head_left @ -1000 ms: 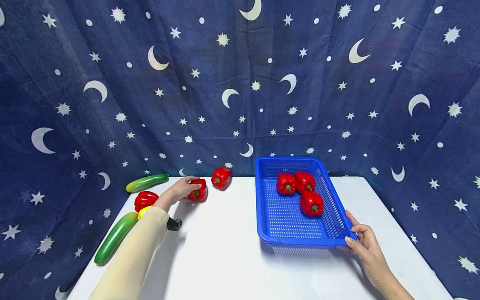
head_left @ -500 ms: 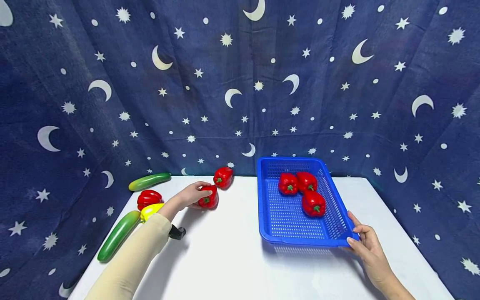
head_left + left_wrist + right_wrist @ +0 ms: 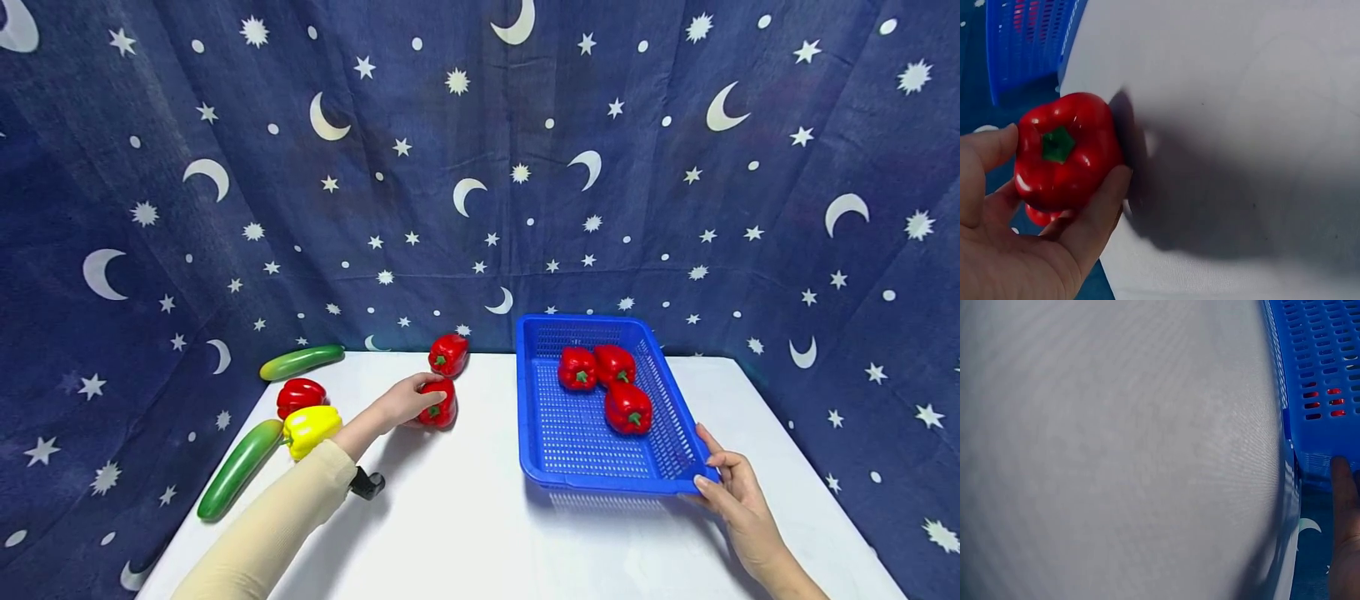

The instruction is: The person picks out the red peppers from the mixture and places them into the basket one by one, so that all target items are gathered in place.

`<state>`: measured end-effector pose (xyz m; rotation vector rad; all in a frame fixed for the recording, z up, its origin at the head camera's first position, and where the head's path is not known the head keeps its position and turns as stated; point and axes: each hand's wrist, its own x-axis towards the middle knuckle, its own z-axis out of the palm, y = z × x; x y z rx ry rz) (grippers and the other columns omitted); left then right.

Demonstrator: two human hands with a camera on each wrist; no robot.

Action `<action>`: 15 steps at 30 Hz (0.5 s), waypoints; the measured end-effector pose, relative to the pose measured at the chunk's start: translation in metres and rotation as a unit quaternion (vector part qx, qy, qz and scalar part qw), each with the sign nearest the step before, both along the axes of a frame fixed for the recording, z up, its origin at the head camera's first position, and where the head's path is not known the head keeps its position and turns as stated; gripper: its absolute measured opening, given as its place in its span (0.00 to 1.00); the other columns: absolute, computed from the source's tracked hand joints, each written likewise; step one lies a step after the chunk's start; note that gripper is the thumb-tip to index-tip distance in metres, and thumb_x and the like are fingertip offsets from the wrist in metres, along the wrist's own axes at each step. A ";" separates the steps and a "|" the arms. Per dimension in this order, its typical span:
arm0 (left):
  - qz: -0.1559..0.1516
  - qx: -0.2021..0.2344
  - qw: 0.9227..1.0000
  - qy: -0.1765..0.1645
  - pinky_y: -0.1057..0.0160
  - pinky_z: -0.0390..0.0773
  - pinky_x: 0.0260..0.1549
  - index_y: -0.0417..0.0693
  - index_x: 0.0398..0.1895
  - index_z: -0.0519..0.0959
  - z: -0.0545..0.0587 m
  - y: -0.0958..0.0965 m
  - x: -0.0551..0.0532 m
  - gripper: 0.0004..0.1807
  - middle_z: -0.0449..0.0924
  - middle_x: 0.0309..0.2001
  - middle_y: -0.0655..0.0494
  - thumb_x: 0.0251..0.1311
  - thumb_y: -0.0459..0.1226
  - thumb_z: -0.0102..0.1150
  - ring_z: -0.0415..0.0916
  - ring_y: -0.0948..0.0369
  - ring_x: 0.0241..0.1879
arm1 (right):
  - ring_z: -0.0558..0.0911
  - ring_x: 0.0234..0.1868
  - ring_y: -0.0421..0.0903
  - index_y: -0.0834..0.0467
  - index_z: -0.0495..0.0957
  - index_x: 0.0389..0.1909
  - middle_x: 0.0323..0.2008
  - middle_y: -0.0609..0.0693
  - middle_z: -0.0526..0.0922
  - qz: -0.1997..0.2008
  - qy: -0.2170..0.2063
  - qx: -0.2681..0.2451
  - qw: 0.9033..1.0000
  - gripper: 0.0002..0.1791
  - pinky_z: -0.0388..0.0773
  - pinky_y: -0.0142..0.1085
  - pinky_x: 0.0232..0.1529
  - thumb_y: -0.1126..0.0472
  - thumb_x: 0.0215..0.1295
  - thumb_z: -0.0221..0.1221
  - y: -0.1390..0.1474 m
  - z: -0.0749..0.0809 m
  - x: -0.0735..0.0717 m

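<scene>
My left hand [image 3: 405,402] grips a red bell pepper [image 3: 442,408]; in the left wrist view the same bell pepper [image 3: 1069,153] sits between thumb and fingers, its green stem facing the camera. Just behind it stands another red bell pepper [image 3: 448,354] near the table's back edge. My right hand [image 3: 738,500] holds the near right corner of a blue plastic basket [image 3: 528,400], thumb on the rim. Three red bell peppers [image 3: 628,408] lie inside it. The right wrist view shows only part of the right hand [image 3: 1344,512] against the perforated basket wall [image 3: 1316,434].
At the table's left lie a yellow bell pepper [image 3: 311,429], a red bell pepper [image 3: 300,397] and two green cucumber-like vegetables, one in front [image 3: 240,471] and one at the back [image 3: 303,361]. A dark blue curtain [image 3: 420,167] with moons and stars surrounds the white table [image 3: 465,517].
My left hand has carried the gripped red bell pepper to the right, uncovering the yellow bell pepper. The right hand keeps its hold on the basket; the head view has shifted slightly.
</scene>
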<state>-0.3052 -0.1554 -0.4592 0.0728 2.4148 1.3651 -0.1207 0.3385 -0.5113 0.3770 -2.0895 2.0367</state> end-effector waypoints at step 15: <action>-0.039 -0.041 0.998 0.014 0.52 0.86 0.35 0.48 0.76 0.67 0.004 -0.004 0.005 0.35 0.74 0.60 0.42 0.67 0.44 0.65 0.79 0.52 0.40 | 0.65 0.70 0.29 0.62 0.58 0.55 0.82 0.48 0.48 0.000 0.000 0.007 1.000 0.11 0.82 0.32 0.51 0.74 0.77 0.44 0.001 -0.002 -0.001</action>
